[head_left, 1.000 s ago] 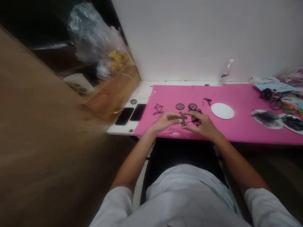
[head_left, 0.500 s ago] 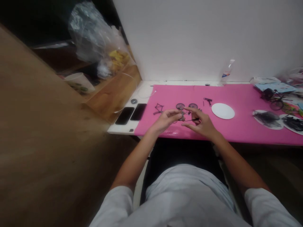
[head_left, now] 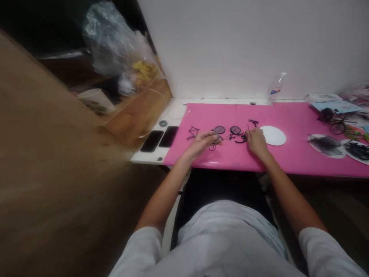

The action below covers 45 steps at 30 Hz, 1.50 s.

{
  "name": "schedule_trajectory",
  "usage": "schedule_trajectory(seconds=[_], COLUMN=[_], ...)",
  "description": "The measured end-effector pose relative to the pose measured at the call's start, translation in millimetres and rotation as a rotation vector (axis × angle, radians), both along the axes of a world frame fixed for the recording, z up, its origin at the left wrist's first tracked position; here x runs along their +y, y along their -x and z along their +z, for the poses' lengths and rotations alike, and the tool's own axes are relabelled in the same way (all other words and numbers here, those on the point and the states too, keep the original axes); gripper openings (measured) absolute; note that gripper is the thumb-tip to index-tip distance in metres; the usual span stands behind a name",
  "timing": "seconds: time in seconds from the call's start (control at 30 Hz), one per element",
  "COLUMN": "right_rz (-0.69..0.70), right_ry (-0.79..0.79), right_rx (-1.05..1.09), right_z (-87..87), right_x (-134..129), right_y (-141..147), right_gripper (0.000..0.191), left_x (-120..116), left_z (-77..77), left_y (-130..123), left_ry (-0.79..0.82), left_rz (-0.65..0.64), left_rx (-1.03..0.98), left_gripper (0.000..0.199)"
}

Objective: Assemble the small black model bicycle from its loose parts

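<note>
The left hand (head_left: pixel 202 143) pinches a small dark part (head_left: pixel 217 139) above the desk (head_left: pixel 291 158), nearer its front edge than its back. The right hand's (head_left: pixel 256 141) fingertips meet a curved dark piece (head_left: pixel 241 141); whether they grip it, I cannot tell. A light left pinch, low over the desk, should suit such fine pieces. The curved piece runs lengthwise roughly along the front edge, free end leftward; the pinched part's axis is too blurred to read.

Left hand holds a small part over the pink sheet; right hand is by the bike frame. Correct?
The head view puts the right hand beside the white plate, not the bike frame; the left hand does hold a small part over the pink sheet.
</note>
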State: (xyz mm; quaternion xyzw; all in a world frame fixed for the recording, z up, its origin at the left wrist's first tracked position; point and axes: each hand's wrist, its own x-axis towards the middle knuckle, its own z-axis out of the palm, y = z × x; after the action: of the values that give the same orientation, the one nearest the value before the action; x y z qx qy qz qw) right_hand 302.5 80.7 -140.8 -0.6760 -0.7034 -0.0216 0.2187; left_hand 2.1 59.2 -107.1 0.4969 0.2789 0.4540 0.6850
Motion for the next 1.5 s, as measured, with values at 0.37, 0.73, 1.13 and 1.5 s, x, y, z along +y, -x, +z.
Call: schedule_trajectory(seconds=[0.37,0.73,1.13,1.5], right_rz=[0.019,0.719,0.739,0.687], right_ry=[-0.050,-0.264,-0.294,-0.250], right_rx=[-0.073,0.001,0.264,0.402], right_z=[-7.5,-6.1,-37.9,-43.9], right_x=[-0.1,-30.6,-13.5,-8.5], right_y=[4.9,73.7,67.0,68.2], right_gripper=[0.045,0.032,0.025,0.016], left_x=[7.3,-0.3,3.9,57.3], left_z=[-22.8,-38.3,-44.8,-47.9], left_y=[-1.4,-17.0,-11.4,74.1], left_ry=[-0.030,-0.279,-0.504,-0.610], left_rz=[0.053,0.097,0.058,0.570], left_rx=[0.257,0.394,0.603,1.008], left_gripper=[0.047,0.060,0.053,0.028])
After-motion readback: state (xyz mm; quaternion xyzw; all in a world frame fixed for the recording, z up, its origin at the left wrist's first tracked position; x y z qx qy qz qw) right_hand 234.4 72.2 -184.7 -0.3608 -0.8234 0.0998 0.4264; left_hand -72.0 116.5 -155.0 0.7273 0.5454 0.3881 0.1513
